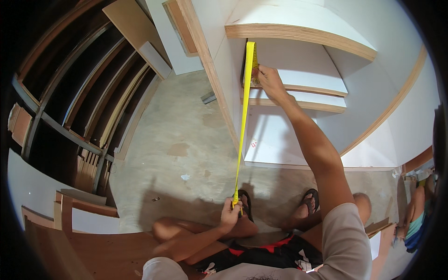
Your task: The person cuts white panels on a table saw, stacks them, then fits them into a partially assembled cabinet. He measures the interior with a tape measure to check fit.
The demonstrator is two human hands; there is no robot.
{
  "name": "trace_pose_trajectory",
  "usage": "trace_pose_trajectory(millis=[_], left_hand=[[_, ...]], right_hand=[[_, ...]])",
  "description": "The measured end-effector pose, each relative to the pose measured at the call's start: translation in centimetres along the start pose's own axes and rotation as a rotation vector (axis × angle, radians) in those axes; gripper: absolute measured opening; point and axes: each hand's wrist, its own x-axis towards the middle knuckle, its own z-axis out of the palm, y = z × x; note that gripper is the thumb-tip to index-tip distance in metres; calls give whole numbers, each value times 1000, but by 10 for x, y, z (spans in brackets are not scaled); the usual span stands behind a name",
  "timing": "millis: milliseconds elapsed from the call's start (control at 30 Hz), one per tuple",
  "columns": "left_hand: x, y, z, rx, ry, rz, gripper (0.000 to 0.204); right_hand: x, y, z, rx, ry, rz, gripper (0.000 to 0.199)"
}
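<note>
A yellow tape measure point(243, 116) has its blade stretched from near my lap up to a white cabinet with bare plywood edges. My left hand point(229, 215) is closed around the near end of the tape, above my sandalled foot. At the top the blade bends over below the upper shelf point(298, 32) and runs back down to my right hand point(270, 81). That hand reaches into the compartment, its fingers closed on the tape by the left inner wall. Beneath it lie the plywood-edged lower shelf boards point(298, 103). The fingertips of my right hand are partly hidden.
On the left stands a rack point(70, 133) with long boards stored in it. Loose panels point(137, 35) lean at the back. A small dark piece point(208, 97) lies on the concrete floor point(163, 121). Another person point(416, 219) is at the right edge.
</note>
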Motion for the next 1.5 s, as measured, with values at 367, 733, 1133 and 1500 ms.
trace_pose_trajectory(millis=[367,733,1133,1500], left_hand=[[-5,4,30,-52,-1,-2,13],[0,5,36,-49,-19,26,16],[2,4,37,23,-7,87,16],[2,6,40,-1,-46,70,18]], right_hand=[[-1,8,-6,-66,-15,-34,31],[-2,7,-9,-111,-69,-25,29],[-9,-2,-9,-83,-30,-105,26],[-4,6,-8,-148,-16,-110,29]])
